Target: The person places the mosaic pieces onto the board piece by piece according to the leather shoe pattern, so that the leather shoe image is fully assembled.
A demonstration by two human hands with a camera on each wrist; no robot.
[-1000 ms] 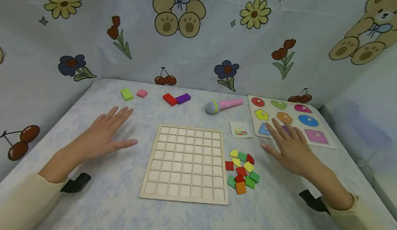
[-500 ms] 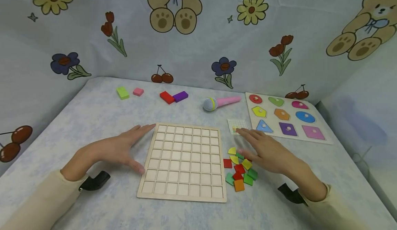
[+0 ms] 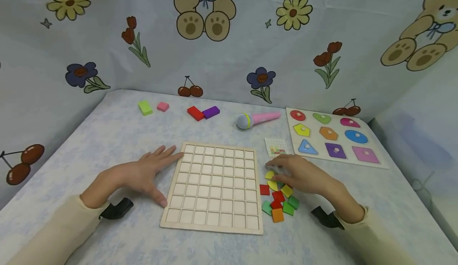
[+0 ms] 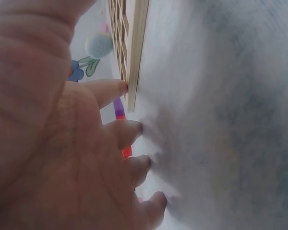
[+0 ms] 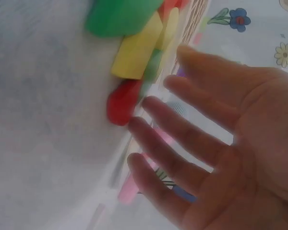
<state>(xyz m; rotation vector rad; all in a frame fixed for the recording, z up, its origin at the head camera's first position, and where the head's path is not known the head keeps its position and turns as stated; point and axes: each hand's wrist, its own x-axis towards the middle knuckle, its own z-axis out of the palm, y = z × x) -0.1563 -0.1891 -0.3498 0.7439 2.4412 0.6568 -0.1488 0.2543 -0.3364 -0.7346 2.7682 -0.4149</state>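
A wooden grid board (image 3: 214, 188) with bare square cells lies in the middle of the table. My left hand (image 3: 144, 175) rests with spread fingers at its left edge; in the left wrist view the index fingertip (image 4: 121, 87) touches the frame. Over a pile of small coloured tiles right of the board hovers my right hand (image 3: 304, 173), fingers loosely bent and holding nothing. The pile has an orange tile (image 3: 277, 215), red tiles (image 3: 264, 190), green tiles (image 3: 288, 208) and yellow tiles (image 3: 287, 190). A red tile (image 5: 123, 103) lies near the fingertips in the right wrist view. Part of the pile is hidden by this hand.
A small printed pattern card (image 3: 276, 146) lies above the pile. Behind are a toy microphone (image 3: 257, 119) and a shape puzzle board (image 3: 311, 134). Red (image 3: 195, 113), purple (image 3: 211, 112), lime (image 3: 145, 108) and pink blocks (image 3: 162, 106) lie toward the back.
My left hand has moved right and come down to the board's left edge. My right hand has moved left from the shape puzzle to above the tile pile. The tiles look unmoved.
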